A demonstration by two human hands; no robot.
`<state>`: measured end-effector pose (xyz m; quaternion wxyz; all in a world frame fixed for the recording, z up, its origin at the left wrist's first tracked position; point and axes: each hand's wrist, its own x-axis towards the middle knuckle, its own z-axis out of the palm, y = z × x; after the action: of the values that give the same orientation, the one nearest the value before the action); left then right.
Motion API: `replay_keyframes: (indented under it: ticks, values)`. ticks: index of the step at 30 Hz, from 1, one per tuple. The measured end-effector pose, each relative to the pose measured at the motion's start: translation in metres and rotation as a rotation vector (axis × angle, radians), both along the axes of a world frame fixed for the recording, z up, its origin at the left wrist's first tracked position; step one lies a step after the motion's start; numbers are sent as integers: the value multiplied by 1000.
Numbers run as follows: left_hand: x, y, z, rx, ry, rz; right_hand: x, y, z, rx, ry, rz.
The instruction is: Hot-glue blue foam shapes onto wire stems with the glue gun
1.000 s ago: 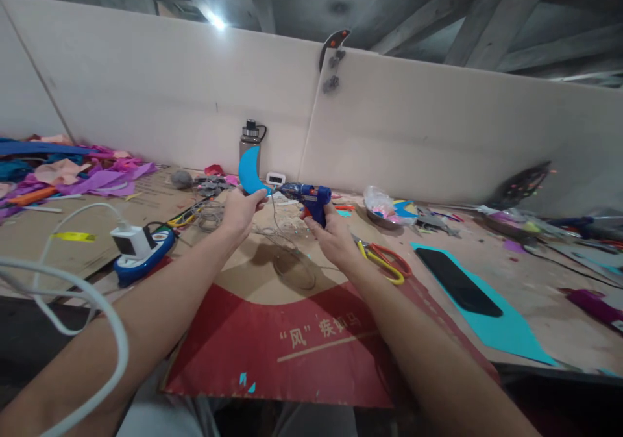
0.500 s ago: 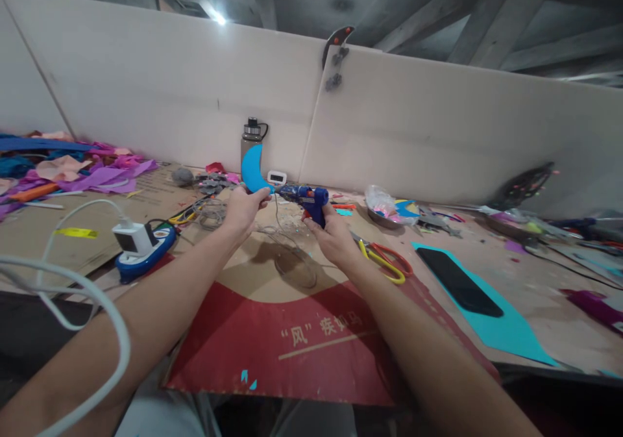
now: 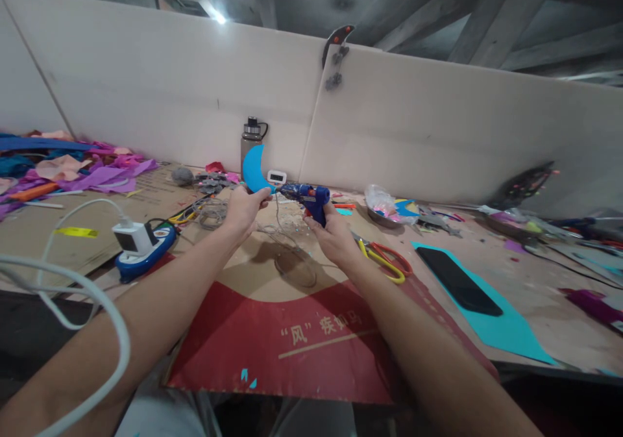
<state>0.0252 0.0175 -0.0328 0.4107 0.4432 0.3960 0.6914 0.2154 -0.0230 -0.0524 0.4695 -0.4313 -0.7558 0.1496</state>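
Note:
Between the thumb and fingers of my left hand (image 3: 244,208) is a blue crescent cutout (image 3: 255,169), its curved tip pointing up. My right hand (image 3: 331,232) is closed around the handle of a blue glue gun (image 3: 307,195). The gun points left, and its nozzle meets or nearly meets the lower tip of the crescent; exact contact is too small to tell. A thin wire or cord (image 3: 278,219) hangs below the crescent's tip. Both hands are above a red and tan cardboard sheet (image 3: 233,339).
Scissors (image 3: 387,262) with red and yellow handles lie right of my right wrist. Farther right, a black phone (image 3: 460,281) rests on turquoise sheet (image 3: 520,336). A blue power strip (image 3: 143,265) with a white charger sits left. A bottle (image 3: 252,139) stands by the partition (image 3: 413,119).
The crescent and the glue gun have shifted very slightly to the right. Both hands keep their grips, and nothing else visibly differs.

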Motion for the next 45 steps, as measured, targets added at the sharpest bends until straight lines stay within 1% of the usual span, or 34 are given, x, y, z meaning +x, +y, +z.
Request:
replay_keyframes:
  ticks: [8,15,20,28,32,36,45]
  values:
    - [-1,0,1,9,-31,-2,0,-1,2,-3,-12,2]
    - [1,-1,1,-2,-6,-18,0,1,2,10,32,1]
    - [0,0,1,8,11,-17,0,1,2,7,18,-5]
    - [-2,1,2,36,-25,-27,0,-2,2,-4,-11,-2]
    - [-1,-1,4,17,-25,-22,0,-1,2,-6,-10,-22]
    - [1,-3,4,-1,-15,-32,0,-1,3,1,17,-13]
    - [-1,-1,3,21,-5,-37,0,1,1,6,11,-20]
